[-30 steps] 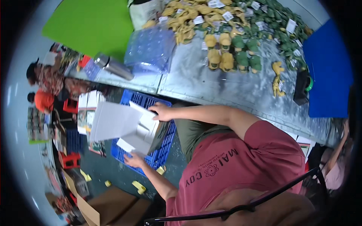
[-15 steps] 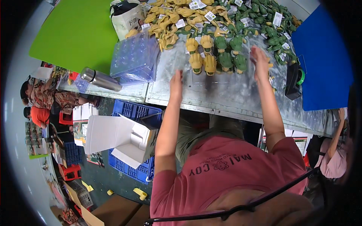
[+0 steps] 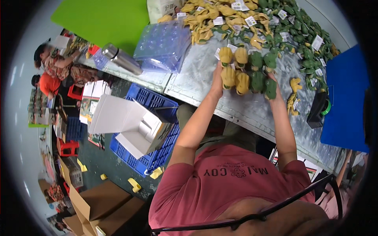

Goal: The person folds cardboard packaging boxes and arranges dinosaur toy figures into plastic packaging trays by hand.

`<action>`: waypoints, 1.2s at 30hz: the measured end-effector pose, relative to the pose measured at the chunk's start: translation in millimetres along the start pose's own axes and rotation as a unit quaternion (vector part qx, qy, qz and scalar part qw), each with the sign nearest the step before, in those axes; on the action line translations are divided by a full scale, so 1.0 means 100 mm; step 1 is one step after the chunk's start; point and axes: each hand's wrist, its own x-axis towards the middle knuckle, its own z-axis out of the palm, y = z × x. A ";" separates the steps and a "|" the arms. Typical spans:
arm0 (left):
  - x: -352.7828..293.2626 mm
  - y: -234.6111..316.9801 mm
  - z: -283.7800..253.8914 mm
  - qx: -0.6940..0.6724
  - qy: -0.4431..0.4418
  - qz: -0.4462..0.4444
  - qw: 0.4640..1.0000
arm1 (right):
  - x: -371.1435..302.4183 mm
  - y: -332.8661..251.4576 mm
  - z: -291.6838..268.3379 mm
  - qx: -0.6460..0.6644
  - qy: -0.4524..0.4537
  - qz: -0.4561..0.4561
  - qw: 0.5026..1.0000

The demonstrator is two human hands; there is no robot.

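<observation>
Grey metal tabletop (image 3: 189,80), toy heap (image 3: 204,25) at back. Yellow figures (image 3: 229,78) and green figures (image 3: 257,81) in two rows between my left hand (image 3: 217,82) and right hand (image 3: 276,84). Fingers mostly hidden; can't tell how closed. Step looks like bracing group from both sides; next move probably calls for even inward pressure.

A scuffed grey table (image 3: 199,78) overhangs a dark greenish floor (image 3: 114,165), with red stools (image 3: 69,147) off left
</observation>
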 end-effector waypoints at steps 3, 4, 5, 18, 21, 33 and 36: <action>-0.22 -0.06 -0.08 -0.021 -0.023 0.053 0.998 | -0.24 0.04 0.16 -0.047 -0.098 -0.032 0.994; -0.34 -0.06 -0.13 -0.009 -0.027 0.066 0.997 | -0.26 0.06 0.23 -0.004 -0.074 0.011 0.997; -0.43 -0.07 -0.17 0.002 -0.031 0.080 0.996 | -0.30 0.07 0.31 -0.006 -0.077 0.014 0.997; -1.34 0.33 -0.31 -0.071 0.075 0.105 0.989 | -0.29 0.44 0.66 -0.042 -0.052 0.097 0.993; -1.31 0.17 -0.52 -0.100 0.099 0.052 0.989 | -0.15 0.49 0.49 -0.107 -0.080 0.124 0.983; -1.50 0.12 -0.72 -0.140 0.138 0.053 0.979 | -0.10 0.54 0.68 -0.161 -0.090 0.159 0.970; -1.58 0.13 -0.66 -0.079 0.164 0.118 0.976 | -0.63 0.46 1.23 -0.136 -0.110 0.106 0.979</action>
